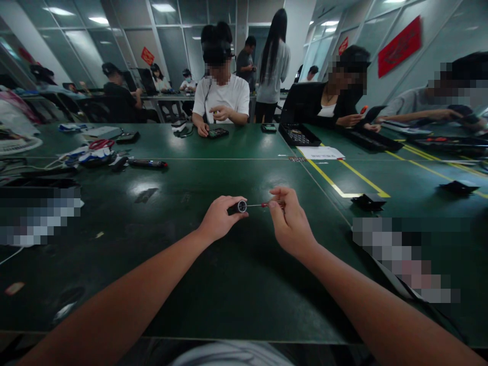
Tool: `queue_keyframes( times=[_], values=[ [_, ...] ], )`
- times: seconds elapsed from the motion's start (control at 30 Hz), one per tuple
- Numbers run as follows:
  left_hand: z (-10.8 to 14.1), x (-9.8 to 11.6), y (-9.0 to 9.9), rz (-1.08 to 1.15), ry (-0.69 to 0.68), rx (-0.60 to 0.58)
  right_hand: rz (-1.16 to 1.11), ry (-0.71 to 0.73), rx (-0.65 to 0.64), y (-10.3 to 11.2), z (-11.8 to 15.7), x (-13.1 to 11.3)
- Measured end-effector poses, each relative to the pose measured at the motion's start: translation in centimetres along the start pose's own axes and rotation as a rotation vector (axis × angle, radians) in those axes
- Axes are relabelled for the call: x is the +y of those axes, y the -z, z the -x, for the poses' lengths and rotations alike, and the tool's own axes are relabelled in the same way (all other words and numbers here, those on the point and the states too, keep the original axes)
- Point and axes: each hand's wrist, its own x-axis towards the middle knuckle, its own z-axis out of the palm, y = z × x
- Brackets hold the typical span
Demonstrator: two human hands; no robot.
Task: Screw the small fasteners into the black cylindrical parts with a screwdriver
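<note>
Over the green table (183, 284), my left hand (221, 217) is closed around a small black cylindrical part (241, 206) with a round, light-rimmed end facing me. My right hand (288, 218) grips a screwdriver (266, 205) by its red handle, thumb and fingers pinched on it. Its thin metal shaft points left and its tip meets the side of the black part; the exact contact point is too small to tell.
Gloves (97, 155), red-handled scissors (102, 144) and a dark pen-like tool (148, 163) lie at the left. Black trays (299, 135) and a paper sheet (322, 153) are at the back right. People sit across the table.
</note>
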Motion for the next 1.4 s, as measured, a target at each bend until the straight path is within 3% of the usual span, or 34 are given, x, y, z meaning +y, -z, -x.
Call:
queue_keyframes(
  times=[0.23, 0.43, 0.57, 1.1, 1.4],
  values=[
    [0.0, 0.0, 0.0, 0.009, 0.044, 0.023, -0.074, -0.057, -0.010, -0.2, -0.1, 0.4],
    [-0.5, 0.2, 0.7, -0.170, -0.146, -0.017, -0.471, -0.364, 0.137, -1.0, -0.8, 2.0],
    [-0.9, -0.2, 1.0, -0.273, -0.081, -0.009, -0.565, -0.502, 0.199, -1.3, -1.4, 3.5],
    [-0.4, 0.2, 0.4, -0.139, -0.036, -0.037, -0.458, -0.337, 0.155, -1.5, -0.7, 3.1],
    [-0.3, 0.3, 0.2, -0.124, -0.028, -0.023, -0.295, -0.202, 0.108, -0.6, 0.0, 0.9]
  ],
)
